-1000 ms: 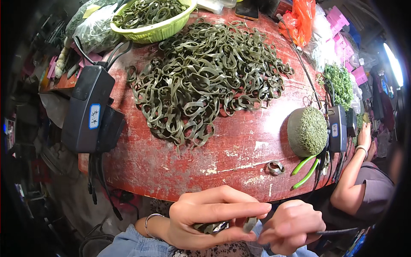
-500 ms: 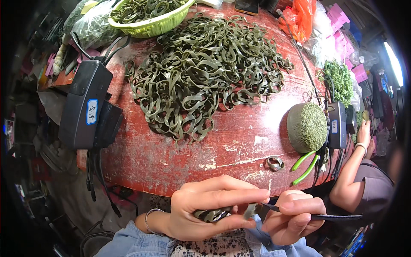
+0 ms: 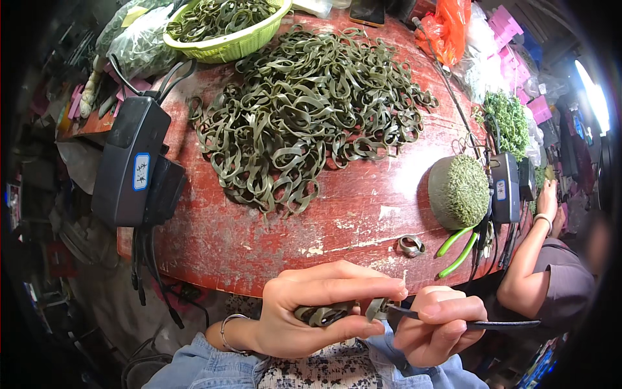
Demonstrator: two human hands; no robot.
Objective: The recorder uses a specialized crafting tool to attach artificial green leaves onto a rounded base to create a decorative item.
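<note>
My left hand (image 3: 285,318) is closed around several dark green rubbery loops (image 3: 324,314) in its palm. Between its fingertips sits one small green loop piece (image 3: 377,309). My right hand (image 3: 440,330) pinches a slim dark hand tool (image 3: 508,325), its tip against that piece; I cannot make out the tip's exact shape. On the red table (image 3: 259,249) beyond, a large pile of similar green loops (image 3: 311,110) is spread out. One separate loop (image 3: 411,246) lies just past my right hand, beside green-handled pliers (image 3: 459,258).
A round block with a rough green top (image 3: 468,193) stands at the right. A yellow-green basket (image 3: 227,45) holds more loops at the far left. Black cabled devices (image 3: 129,162) stand at the table's left edge. A co-worker's arm (image 3: 531,253) is at the right.
The loop piece at my left fingertips has turned, showing its side more plainly. The tool and my right hand have shifted slightly left. The whole view has moved a little.
</note>
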